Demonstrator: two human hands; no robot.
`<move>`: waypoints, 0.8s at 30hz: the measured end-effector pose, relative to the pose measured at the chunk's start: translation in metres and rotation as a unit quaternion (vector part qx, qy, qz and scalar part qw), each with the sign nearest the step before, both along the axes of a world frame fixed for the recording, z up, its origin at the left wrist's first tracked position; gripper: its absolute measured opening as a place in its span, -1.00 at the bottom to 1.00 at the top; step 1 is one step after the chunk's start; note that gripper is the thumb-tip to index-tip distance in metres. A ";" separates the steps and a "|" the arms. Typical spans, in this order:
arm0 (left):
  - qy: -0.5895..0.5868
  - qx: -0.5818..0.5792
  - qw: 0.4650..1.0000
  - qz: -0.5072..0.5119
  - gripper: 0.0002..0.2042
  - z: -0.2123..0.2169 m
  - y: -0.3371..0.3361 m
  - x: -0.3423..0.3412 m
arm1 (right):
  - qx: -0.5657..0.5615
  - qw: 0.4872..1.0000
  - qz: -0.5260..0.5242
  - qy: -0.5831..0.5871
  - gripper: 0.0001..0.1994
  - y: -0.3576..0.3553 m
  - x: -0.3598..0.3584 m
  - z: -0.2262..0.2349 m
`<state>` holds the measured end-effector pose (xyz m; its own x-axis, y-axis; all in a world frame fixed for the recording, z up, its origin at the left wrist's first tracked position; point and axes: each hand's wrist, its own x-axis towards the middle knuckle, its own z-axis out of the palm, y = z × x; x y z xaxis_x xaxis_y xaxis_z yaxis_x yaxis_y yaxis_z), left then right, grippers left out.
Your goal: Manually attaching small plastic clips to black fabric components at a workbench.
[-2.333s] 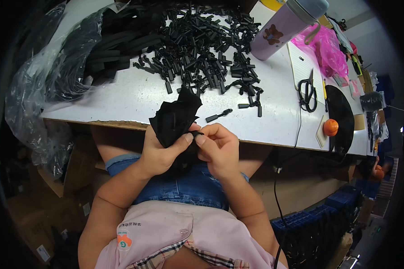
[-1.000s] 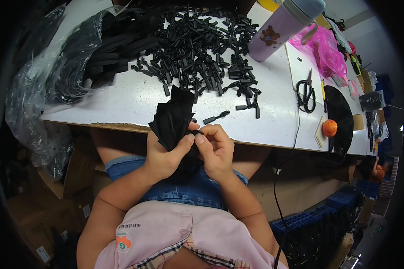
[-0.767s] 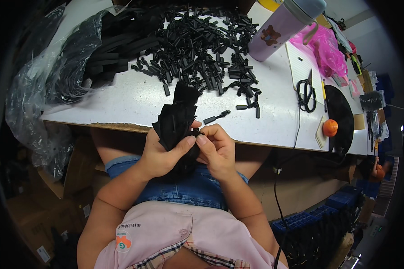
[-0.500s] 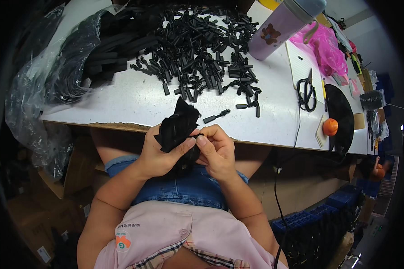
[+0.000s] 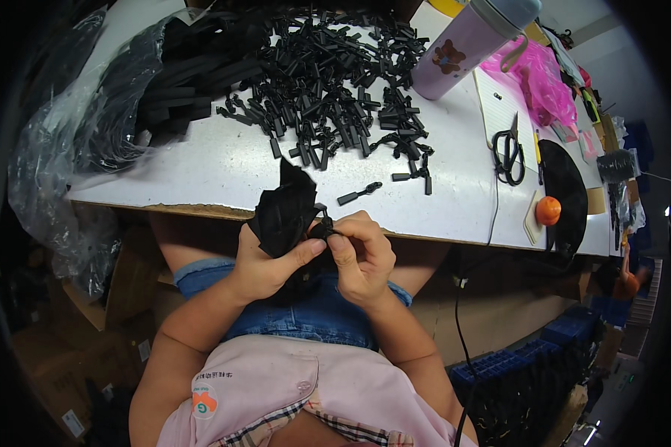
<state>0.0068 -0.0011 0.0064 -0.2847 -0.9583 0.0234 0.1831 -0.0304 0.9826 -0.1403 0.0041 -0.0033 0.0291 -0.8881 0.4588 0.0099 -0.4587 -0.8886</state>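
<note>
A bundle of black strips (image 5: 285, 212) is gripped in the left hand (image 5: 265, 261) just below the table edge (image 5: 201, 211) — a small black clip (image 5: 322, 227) is pinched by the right hand (image 5: 361, 257) fingertips; light, limp stuff, best held at the gathered end

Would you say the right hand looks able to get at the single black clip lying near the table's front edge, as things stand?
Probably yes: the black clip lies alone just beyond the right hand, with bare table between. But that hand is busy pinching a small black part.
</note>
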 end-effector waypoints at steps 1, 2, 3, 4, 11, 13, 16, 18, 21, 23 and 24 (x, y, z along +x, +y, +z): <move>-0.010 -0.011 1.000 0.011 -0.82 0.000 0.000 0.000 | 0.026 1.000 0.010 -0.009 -0.89 0.001 0.000 0.000; -0.019 -0.021 0.999 0.023 -0.83 -0.001 0.001 0.000 | 0.026 1.000 0.011 -0.009 -0.89 0.001 0.000 0.004; -0.019 -0.021 0.999 0.023 -0.83 0.000 0.001 0.001 | 0.095 0.994 0.013 -0.056 -0.88 0.002 0.002 0.011; -0.033 -0.010 0.999 0.019 -0.83 0.001 0.002 0.001 | 0.162 0.981 0.014 -0.101 -0.87 0.003 0.003 0.015; -0.089 -0.102 0.990 0.034 -0.80 0.004 -0.003 0.000 | 0.114 0.992 0.054 -0.012 -0.86 -0.003 -0.007 0.016; -0.101 -0.114 0.988 0.029 -0.79 0.002 -0.005 0.002 | 0.150 0.987 0.056 -0.028 -0.86 -0.004 -0.007 0.016; -0.105 -0.128 0.986 0.018 -0.84 0.002 -0.005 0.001 | 0.079 0.995 0.035 0.052 -0.84 -0.006 -0.010 0.013; -0.061 -0.008 0.997 0.044 -0.91 0.004 -0.002 -0.003 | 0.002 0.992 -0.004 0.127 -0.82 -0.008 -0.007 0.018; -0.052 -0.027 0.997 0.051 -0.93 -0.001 -0.005 -0.004 | -0.102 0.971 -0.058 0.206 -0.80 -0.010 -0.002 0.019; -0.051 -0.010 0.998 0.043 -0.92 -0.005 -0.005 -0.003 | -0.127 0.967 -0.073 0.211 -0.79 -0.010 -0.003 0.019; -0.050 -0.014 0.998 0.038 -0.91 -0.005 -0.005 -0.002 | -0.087 0.972 -0.052 0.212 -0.80 -0.009 -0.005 0.022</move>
<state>0.0045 -0.0061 0.0010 -0.2127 -0.9768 0.0261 0.0840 0.0083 0.9964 -0.1452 -0.0050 0.0183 0.1620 -0.8067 0.5683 -0.3958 -0.5807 -0.7114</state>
